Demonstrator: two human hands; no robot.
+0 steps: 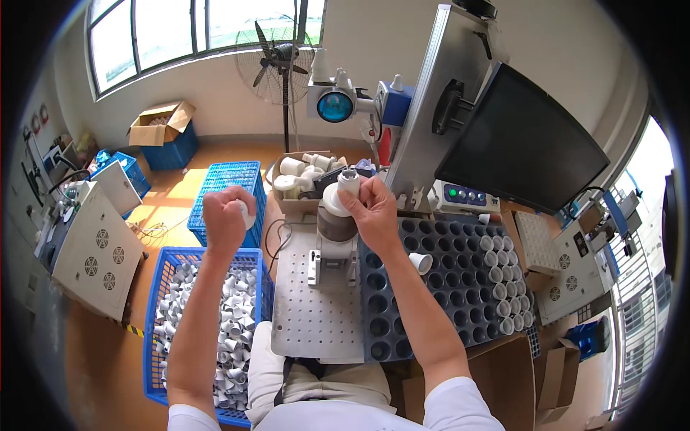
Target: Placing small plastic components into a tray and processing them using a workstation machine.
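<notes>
My right hand (377, 212) pinches a white plastic cap (348, 182) between thumb and fingers. The cap stands upright over the white disc (332, 201) on top of a round fixture, whose dark body (336, 226) sits on a perforated metal plate (309, 323). Up to the left, my left hand (226, 221) is closed around a white plastic piece (246, 213), of which only a part shows past the fingers. Beneath my left forearm, a blue basket (264, 284) holds many loose white caps (233, 309).
A black tray of round holes (377, 280) lies right of the plate, white cups (503, 273) filling its right side. One loose cup (421, 263) rests on it. Behind stand a laser head (335, 106), a metal column (424, 108), a monitor (525, 136) and a box of white parts (291, 205).
</notes>
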